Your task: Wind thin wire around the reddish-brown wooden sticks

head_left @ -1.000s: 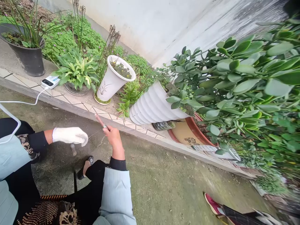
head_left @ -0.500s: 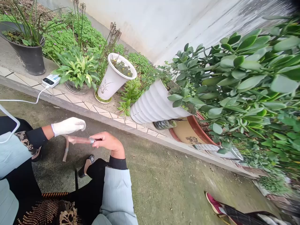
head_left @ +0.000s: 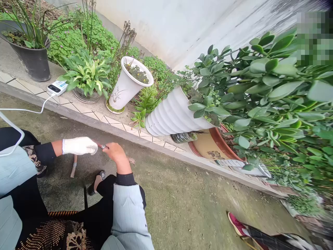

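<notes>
My left hand (head_left: 80, 146), in a white glove, is closed with its fingertips at the left end of a reddish-brown stick (head_left: 132, 160). What those fingers pinch is hidden. My right hand (head_left: 117, 154), bare, is wrapped round the stick, whose pale end sticks out to the right of the wrist. Between the two hands a short reddish length with a silvery band shows. Below the gloved hand another brownish stick-like piece (head_left: 74, 166) points down; its upper end is hidden.
Ahead runs a tiled ledge (head_left: 85, 114) with a black pot (head_left: 35, 66), a white flared pot (head_left: 121, 88), a ribbed white planter (head_left: 171, 113) and a large jade-like plant (head_left: 249, 104). A white device (head_left: 57, 87) with a cable lies there. Another person's red shoe (head_left: 235, 224) is at lower right.
The stick has swung round: it lay to the left of my right hand and now extends to its right. My hands have come closer together, the gloved one slightly lower.
</notes>
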`<move>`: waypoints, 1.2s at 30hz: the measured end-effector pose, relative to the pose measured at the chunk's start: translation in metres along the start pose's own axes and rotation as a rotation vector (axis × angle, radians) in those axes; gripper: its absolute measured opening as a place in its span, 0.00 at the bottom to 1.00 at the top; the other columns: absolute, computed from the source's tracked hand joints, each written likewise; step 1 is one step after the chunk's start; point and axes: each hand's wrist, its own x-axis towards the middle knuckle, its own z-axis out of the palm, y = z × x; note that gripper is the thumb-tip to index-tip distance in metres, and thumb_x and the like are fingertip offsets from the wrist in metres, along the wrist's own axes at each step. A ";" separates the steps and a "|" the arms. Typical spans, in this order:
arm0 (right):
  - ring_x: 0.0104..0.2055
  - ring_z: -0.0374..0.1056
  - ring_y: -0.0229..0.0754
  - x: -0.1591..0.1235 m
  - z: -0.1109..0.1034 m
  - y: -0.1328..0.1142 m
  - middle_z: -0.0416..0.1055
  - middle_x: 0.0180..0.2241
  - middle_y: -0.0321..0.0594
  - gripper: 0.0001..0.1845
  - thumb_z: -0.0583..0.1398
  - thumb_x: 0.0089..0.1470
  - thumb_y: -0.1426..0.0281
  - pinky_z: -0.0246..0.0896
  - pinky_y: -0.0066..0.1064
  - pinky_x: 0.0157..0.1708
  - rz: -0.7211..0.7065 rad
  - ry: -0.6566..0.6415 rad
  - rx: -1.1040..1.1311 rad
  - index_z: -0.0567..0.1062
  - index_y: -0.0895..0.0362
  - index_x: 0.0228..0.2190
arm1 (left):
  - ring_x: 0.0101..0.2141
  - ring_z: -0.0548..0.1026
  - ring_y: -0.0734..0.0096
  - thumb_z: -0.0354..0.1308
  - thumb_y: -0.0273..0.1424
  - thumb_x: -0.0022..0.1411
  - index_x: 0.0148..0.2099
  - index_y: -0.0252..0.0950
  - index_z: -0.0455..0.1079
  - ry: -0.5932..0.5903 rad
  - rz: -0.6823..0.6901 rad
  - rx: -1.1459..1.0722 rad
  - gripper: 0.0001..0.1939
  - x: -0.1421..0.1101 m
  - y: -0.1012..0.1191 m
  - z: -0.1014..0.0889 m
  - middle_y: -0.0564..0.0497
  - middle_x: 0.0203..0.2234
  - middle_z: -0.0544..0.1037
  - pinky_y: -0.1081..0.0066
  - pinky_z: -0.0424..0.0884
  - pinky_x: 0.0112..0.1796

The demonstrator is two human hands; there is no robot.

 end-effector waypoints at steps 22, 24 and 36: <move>0.35 0.68 0.43 0.003 -0.007 0.014 0.75 0.34 0.47 0.13 0.57 0.55 0.63 0.54 0.30 0.32 0.125 0.158 0.018 0.78 0.57 0.35 | 0.21 0.61 0.75 0.51 0.43 0.63 0.35 0.32 0.72 -0.173 0.033 -0.434 0.19 -0.007 0.008 -0.020 0.51 0.22 0.68 0.75 0.59 0.23; 0.34 0.68 0.42 0.002 -0.002 0.004 0.76 0.33 0.47 0.11 0.60 0.53 0.65 0.53 0.29 0.29 0.019 -0.088 -0.092 0.79 0.57 0.32 | 0.23 0.63 0.75 0.51 0.43 0.62 0.34 0.32 0.71 -0.105 0.027 -0.397 0.18 -0.008 0.007 -0.023 0.50 0.23 0.70 0.76 0.61 0.26; 0.25 0.60 0.31 -0.019 -0.023 0.022 0.69 0.27 0.34 0.15 0.60 0.50 0.63 0.55 0.23 0.28 -0.422 -0.115 0.918 0.76 0.59 0.37 | 0.27 0.68 0.72 0.49 0.40 0.61 0.35 0.31 0.69 0.184 -0.184 -0.264 0.17 0.002 -0.011 -0.011 0.49 0.27 0.73 0.75 0.65 0.29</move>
